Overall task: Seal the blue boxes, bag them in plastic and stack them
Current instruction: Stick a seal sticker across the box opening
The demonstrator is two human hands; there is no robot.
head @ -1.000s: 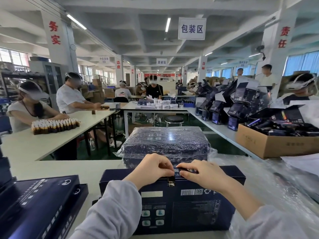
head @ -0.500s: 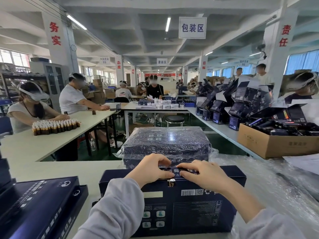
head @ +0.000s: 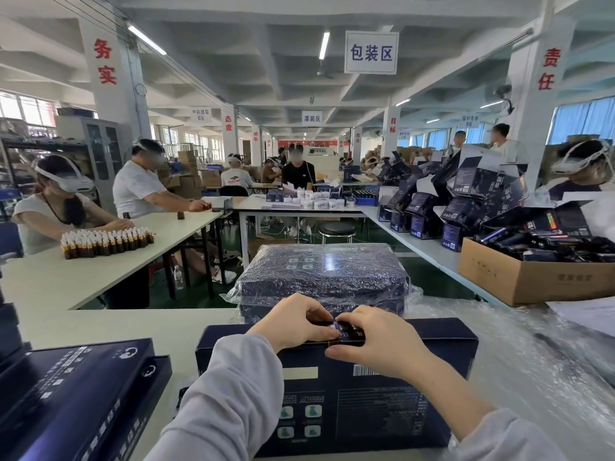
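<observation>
- Head view puts the box (head: 336, 394) flat at 6 o'clock on the table (head: 100, 321), not yet bagged.
- Your left hand (head: 296, 322) and right hand (head: 372, 344) meet at its far top edge, fingers curled and pressing a small seal (head: 346, 332) there; sealing looks unfinished.
- At 12 o'clock, just behind, a wrapped stack (head: 324, 277) sits finished.
- At 8 o'clock more boxes (head: 70, 397) wait; loose plastic (head: 532, 354) lies at 3 o'clock.
</observation>
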